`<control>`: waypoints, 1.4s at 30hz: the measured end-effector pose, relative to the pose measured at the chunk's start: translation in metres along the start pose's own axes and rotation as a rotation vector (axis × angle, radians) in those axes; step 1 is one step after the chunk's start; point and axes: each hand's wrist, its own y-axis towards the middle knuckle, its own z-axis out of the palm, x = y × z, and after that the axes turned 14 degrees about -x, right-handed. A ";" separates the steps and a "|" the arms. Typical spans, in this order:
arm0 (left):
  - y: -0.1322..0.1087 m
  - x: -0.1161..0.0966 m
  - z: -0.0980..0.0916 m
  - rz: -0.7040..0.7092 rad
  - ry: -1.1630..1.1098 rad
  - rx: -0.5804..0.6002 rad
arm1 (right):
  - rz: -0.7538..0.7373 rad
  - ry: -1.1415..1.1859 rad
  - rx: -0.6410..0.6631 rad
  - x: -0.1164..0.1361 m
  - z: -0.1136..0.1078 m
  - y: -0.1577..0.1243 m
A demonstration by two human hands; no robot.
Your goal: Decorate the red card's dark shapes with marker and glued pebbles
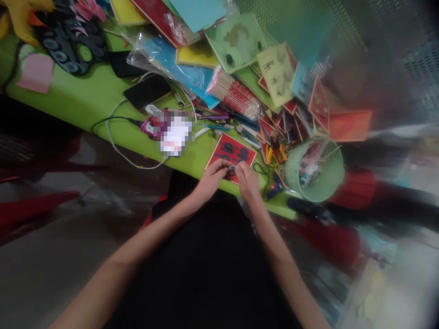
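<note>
My left hand [213, 177] and my right hand [248, 179] meet over the near edge of a red square board [219, 161]. Between their fingertips is a small grey roundish piece [232, 168], pinched from both sides; its exact kind is too small to make out. Several dark, pebble-like shapes [227, 147] lie on the board in clusters. The board rests on the green tabletop [192, 157], and its near part is partly hidden by my hands.
To the right stand a pale green perforated basket [317, 194], orange-handled scissors [270, 154] and a glue gun [275, 186]. A phone [147, 91], a white cable [115, 145], a bundle of wooden sticks [235, 93] and stacked boards [236, 41] crowd the table's far side.
</note>
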 end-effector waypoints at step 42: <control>0.114 0.041 -0.079 0.619 1.212 -0.255 | 0.273 0.111 -0.389 -0.107 0.001 0.049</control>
